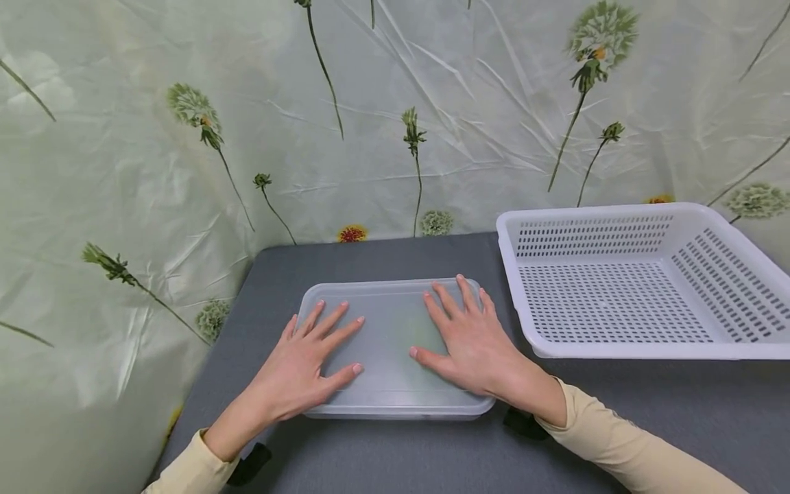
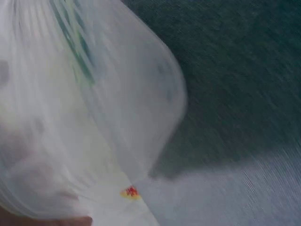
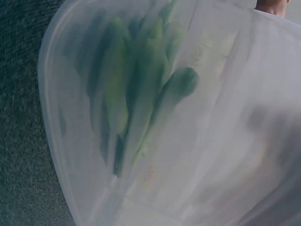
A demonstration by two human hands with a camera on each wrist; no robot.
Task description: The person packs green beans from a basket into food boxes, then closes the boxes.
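Note:
A translucent plastic container (image 1: 395, 414) with a frosted lid (image 1: 382, 343) sits on the grey tabletop in front of me. On the lid's left part rests my left hand (image 1: 300, 370), fingers spread and straight. My right hand (image 1: 472, 343) lies spread on the right part, fingertips near the far edge. Long green vegetables (image 3: 136, 84) show blurrily through the container in the right wrist view. A fingertip (image 3: 273, 5) appears at that view's top right corner. In the left wrist view the container's cloudy wall (image 2: 141, 84) fills the left half, with a finger (image 2: 56, 221) at the bottom.
To the right stands a white perforated plastic basket (image 1: 617, 302), with nothing visible inside. The grey tabletop (image 1: 370, 456) runs back to a flower-printed sheet (image 1: 370, 171), which hangs behind it and along the left side.

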